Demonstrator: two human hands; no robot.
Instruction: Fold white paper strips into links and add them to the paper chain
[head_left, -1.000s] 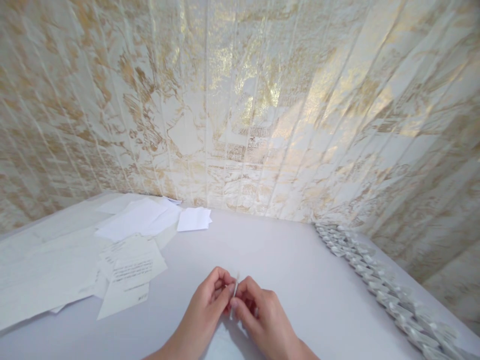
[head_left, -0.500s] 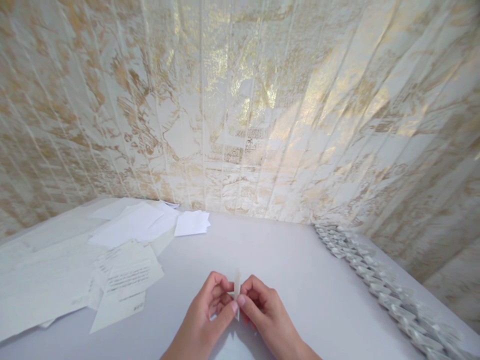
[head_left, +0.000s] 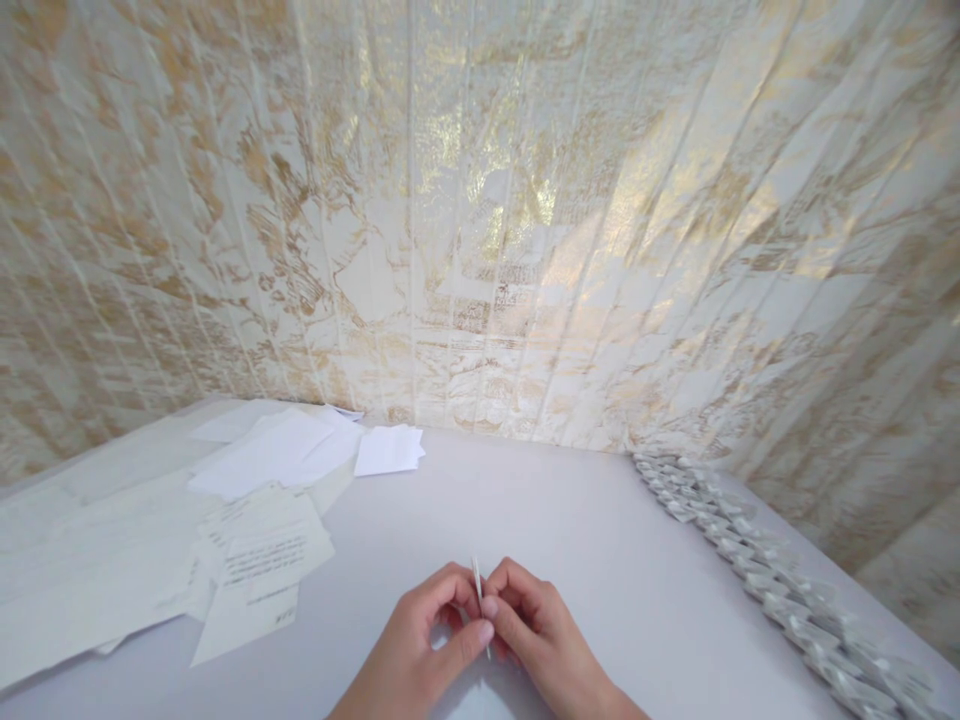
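Between my two hands, low in the middle of the view, a small folded strip of white paper stands nearly upright, seen edge-on. My left hand pinches it from the left with thumb and fingertips. From the right, my right hand presses its thumb and curled fingers against the same strip. Both thumbs almost meet at its lower half, so part of the paper is hidden behind them. The hands hover over the white tabletop.
Loose white sheets and printed paper pieces overlap on the left. A small stack of white paper sits near the back edge. Along the right edge runs a long chain of folded paper pieces. Behind the table hangs a patterned gold-and-white curtain.
The strip has turned from showing some of its face to a thin edge and tilts slightly left at the top. Both hands sit a little lower and closer together.
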